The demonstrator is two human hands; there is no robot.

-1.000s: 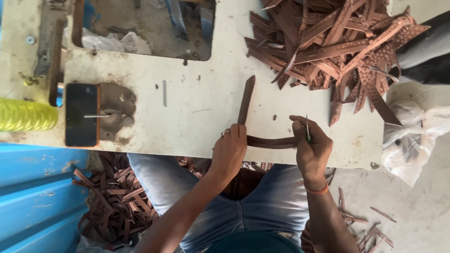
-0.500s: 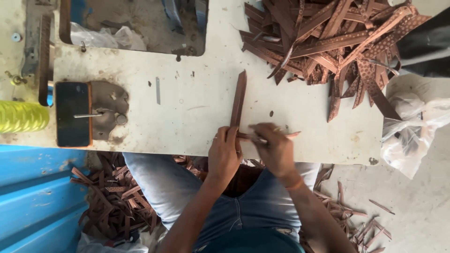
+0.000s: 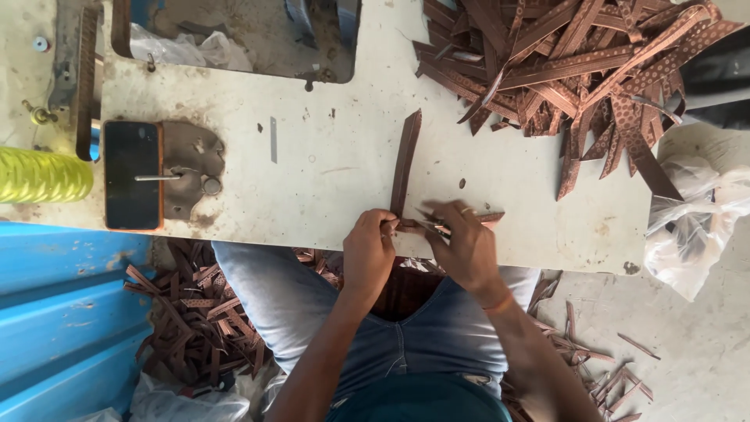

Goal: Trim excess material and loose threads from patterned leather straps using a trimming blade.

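Observation:
A long brown leather strap (image 3: pixel 405 160) lies on the white table (image 3: pixel 328 195), running away from me. My left hand (image 3: pixel 369 252) pinches its near end at the table's front edge. My right hand (image 3: pixel 467 248) sits close beside the left, fingers closed on a thin metal tool (image 3: pixel 434 227) whose tip points at the pinched end. A second brown strap (image 3: pixel 491 218) pokes out to the right from under the right hand's fingers. The spot where the two straps meet is hidden by my fingers.
A big heap of brown patterned straps (image 3: pixel 578 70) fills the table's far right. A dark phone (image 3: pixel 131 173) lies at the left by a yellow thread cone (image 3: pixel 43 175). A clear plastic bag (image 3: pixel 691 219) hangs at the right edge. Strap offcuts (image 3: pixel 195 320) litter the floor.
My right hand has moved left until it meets the left hand at the strap's near end. The tool, held upright before, now lies low over the strap.

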